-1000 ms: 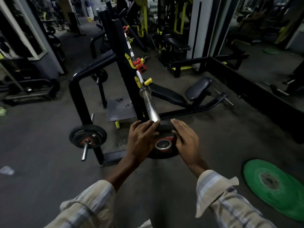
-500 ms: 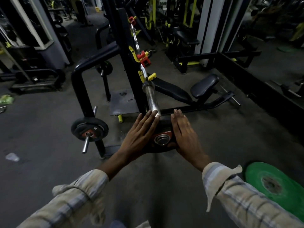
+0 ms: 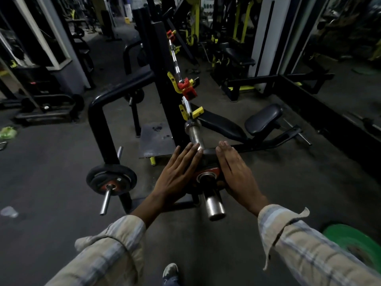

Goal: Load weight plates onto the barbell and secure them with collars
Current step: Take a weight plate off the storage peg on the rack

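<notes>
A steel barbell (image 3: 213,205) rests on the black rack, its near sleeve pointing at me. A small black weight plate (image 3: 207,172) with a red hub sits on that sleeve, and the sleeve end sticks out through it. My left hand (image 3: 178,174) lies flat against the plate's left face, fingers straight. My right hand (image 3: 237,174) presses flat on its right face in the same way. A red collar (image 3: 186,87) is clamped on the bar further up by the rack's yellow hooks.
A green plate (image 3: 358,244) lies on the floor at the lower right. A black plate (image 3: 111,179) hangs on a storage peg at the left. A black bench (image 3: 243,124) stands behind the bar. My shoe (image 3: 170,271) shows at the bottom.
The plate has slid further along the sleeve, so the bar's end now sticks out through its hole. Both hands went from gripping its rim to lying flat on its face.
</notes>
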